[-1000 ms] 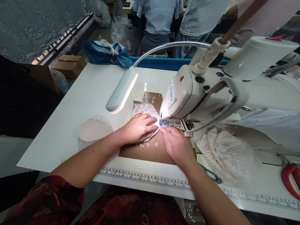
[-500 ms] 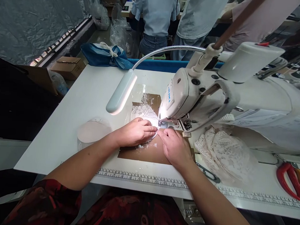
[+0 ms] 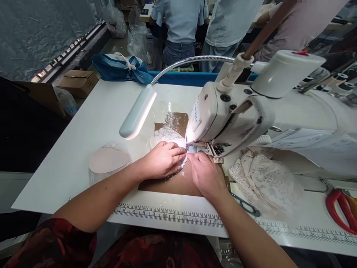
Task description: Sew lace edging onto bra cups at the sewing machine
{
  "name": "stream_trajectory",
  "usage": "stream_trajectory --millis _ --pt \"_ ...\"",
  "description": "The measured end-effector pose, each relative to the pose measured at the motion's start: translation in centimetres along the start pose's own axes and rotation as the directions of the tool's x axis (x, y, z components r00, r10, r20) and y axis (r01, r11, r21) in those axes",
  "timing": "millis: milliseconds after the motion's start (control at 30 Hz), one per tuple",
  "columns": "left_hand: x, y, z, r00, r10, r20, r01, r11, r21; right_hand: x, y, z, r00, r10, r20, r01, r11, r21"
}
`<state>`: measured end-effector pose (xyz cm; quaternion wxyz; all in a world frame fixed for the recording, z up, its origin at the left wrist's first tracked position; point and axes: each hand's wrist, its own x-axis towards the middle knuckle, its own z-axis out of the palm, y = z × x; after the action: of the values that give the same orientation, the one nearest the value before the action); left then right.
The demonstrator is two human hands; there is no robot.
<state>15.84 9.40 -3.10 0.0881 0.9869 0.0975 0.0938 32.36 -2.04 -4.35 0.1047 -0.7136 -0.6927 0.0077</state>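
The left hand (image 3: 162, 160) lies palm down on a small piece of white lace (image 3: 168, 135), its fingers stretched toward the needle area and pressing the fabric flat against the brown patch (image 3: 176, 184) on the sewing table (image 3: 88, 119); it grips nothing, only bears down on the lace. The left forearm comes in from the lower left, bare, angled up and to the right. The right hand (image 3: 204, 176) rests just beside the left, also palm down, its fingertips (image 3: 192, 158) bent a little and touching the near edge of the lace directly in front of the presser foot (image 3: 192, 147); whether it pinches the lace or merely presses on it cannot be told. The right forearm runs in from the lower right, so both arms converge at the needle. The lace piece lies under the head of the white sewing machine (image 3: 255, 117), partly covered by the left hand, lit by the gooseneck lamp (image 3: 136, 115) that hangs over it. Left of the left wrist sits a pale round foam cup (image 3: 109, 161). Right of the right hand lies a heap of white lace (image 3: 261, 182), a small thread snip (image 3: 246, 206) near it, and red-handled scissors (image 3: 340, 210) at the far right. A printed ruler strip (image 3: 169, 215) runs along the near table edge. People in light blue shirts (image 3: 182, 17) stand beyond the table.
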Motion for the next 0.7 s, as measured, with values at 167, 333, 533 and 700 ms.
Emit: stream_trajectory --millis 167,333,533,700 --pt "0.3 0.2 0.0 0.999 -0.042 0.003 0.041 0.998 0.036 -0.1 0.2 0.2 1.000 0.001 -0.018 0.000 1.000 0.008" --pt "0.3 -0.1 0.2 0.998 -0.055 -0.027 0.056 0.998 0.034 -0.2 0.3 0.1 1.000 0.011 -0.019 -0.010 0.999 0.030" --pt "-0.5 -0.9 -0.1 0.998 -0.020 -0.054 0.016 0.997 -0.075 -0.7 0.8 0.0 0.997 -0.035 -0.073 0.045 0.990 0.133" --pt "-0.7 -1.1 -0.4 0.998 0.001 -0.069 -0.010 0.990 -0.138 -1.2 1.0 0.0 0.988 -0.116 -0.103 0.134 0.972 0.195"
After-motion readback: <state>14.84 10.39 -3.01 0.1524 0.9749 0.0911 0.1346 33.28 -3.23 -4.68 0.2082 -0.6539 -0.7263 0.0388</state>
